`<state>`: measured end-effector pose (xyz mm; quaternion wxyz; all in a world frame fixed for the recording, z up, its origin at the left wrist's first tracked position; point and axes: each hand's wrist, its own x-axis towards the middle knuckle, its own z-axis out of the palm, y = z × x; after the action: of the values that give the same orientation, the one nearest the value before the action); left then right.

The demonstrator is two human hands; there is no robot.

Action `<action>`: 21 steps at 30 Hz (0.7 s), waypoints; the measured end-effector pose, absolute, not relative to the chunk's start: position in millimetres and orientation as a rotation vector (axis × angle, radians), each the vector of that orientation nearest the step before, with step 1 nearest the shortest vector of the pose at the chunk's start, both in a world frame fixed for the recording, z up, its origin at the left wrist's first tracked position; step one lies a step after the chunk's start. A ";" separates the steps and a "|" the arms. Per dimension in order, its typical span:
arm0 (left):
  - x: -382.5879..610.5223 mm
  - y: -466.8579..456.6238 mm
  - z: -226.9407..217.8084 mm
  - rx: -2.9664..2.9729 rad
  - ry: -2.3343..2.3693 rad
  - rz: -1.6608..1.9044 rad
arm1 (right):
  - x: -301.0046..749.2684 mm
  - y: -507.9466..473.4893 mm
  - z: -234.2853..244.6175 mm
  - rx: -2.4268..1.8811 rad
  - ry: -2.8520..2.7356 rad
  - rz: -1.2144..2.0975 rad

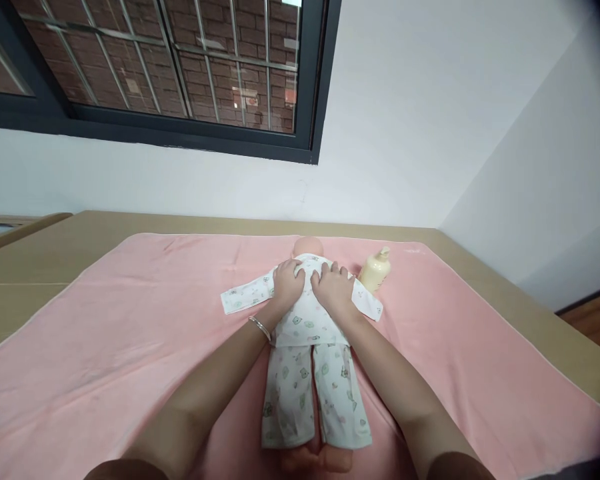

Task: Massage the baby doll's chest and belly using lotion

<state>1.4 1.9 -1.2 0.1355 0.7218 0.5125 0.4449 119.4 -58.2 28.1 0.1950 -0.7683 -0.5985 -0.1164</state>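
Note:
A baby doll (308, 247) lies stretched out on a pink blanket (180, 347), its head at the far end and bare feet toward me. It wears a white printed top (307, 327) and matching trousers (290, 400), with both sleeves spread out sideways. My left hand (288, 281) rests on the top near the doll's left-side shoulder in view, fingers laid over the cloth. On the opposite shoulder lies my right hand (334, 288), palm down with its fingers spread. Neither hand grips anything. A bracelet (260, 327) circles my left wrist.
A cream pump bottle (375, 269) stands on the blanket just beyond the right sleeve. The blanket covers a light wooden surface (205, 225) that meets a white wall (380, 133). Above is a dark-framed barred window (190, 137).

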 end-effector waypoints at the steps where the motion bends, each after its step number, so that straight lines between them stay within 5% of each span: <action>1: -0.1 2.2 -1.8 2.126 1.464 1.273 | 120.4 -57.4 28.3 -2.146 -1.690 -0.311; 13: -9.0 -2.2 -3.4 2.466 1.398 1.015 | 151.7 -32.9 13.7 -1.718 -2.028 -0.065; 21: -5.6 -4.4 -5.1 2.543 1.397 1.217 | 138.0 -41.4 17.3 -1.748 -2.079 -0.214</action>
<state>-5.6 -4.4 -5.1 -0.0022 0.8082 0.4440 0.3869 138.0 -41.4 17.3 0.2067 -0.6277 -0.7465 -0.0768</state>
